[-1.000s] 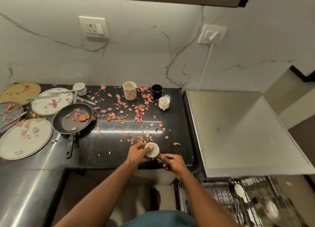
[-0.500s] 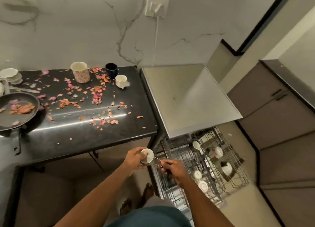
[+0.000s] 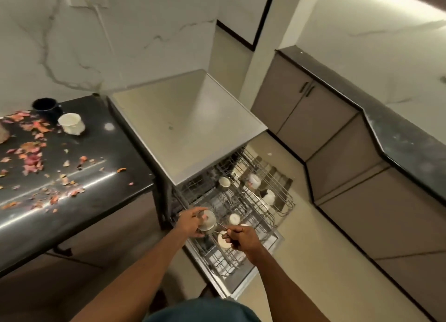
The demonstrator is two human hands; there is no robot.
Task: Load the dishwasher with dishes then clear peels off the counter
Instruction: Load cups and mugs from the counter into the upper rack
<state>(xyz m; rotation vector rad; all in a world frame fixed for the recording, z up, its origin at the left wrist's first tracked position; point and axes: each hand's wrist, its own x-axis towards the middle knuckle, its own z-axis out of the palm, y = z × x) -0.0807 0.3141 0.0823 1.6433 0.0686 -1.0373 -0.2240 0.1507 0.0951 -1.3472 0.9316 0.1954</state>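
My left hand (image 3: pixel 190 221) grips the body of a small steel strainer cup (image 3: pixel 208 221) over the near left corner of the pulled-out dishwasher rack (image 3: pixel 284 202). My right hand (image 3: pixel 241 237) pinches the cup's thin wire handle (image 3: pixel 220 227). Inside the rack sit a steel cup (image 3: pixel 224 182) and several white cups (image 3: pixel 254 180). Pink and orange peels (image 3: pixel 31 159) lie scattered over the black counter (image 3: pixel 101 150) on the left, beside a white cup (image 3: pixel 71 123) and a dark blue mug (image 3: pixel 45 106).
The dishwasher's steel top (image 3: pixel 188 126) juts out above the rack. Brown cabinets (image 3: pixel 337 152) under a dark counter (image 3: pixel 398 133) run along the right. Beige floor lies between them and the rack. A white cable (image 3: pixel 103 24) hangs down the marble wall.
I have turned right, away from the counter. Both hands carried the strainer cup from the counter's front edge down to over the rack.
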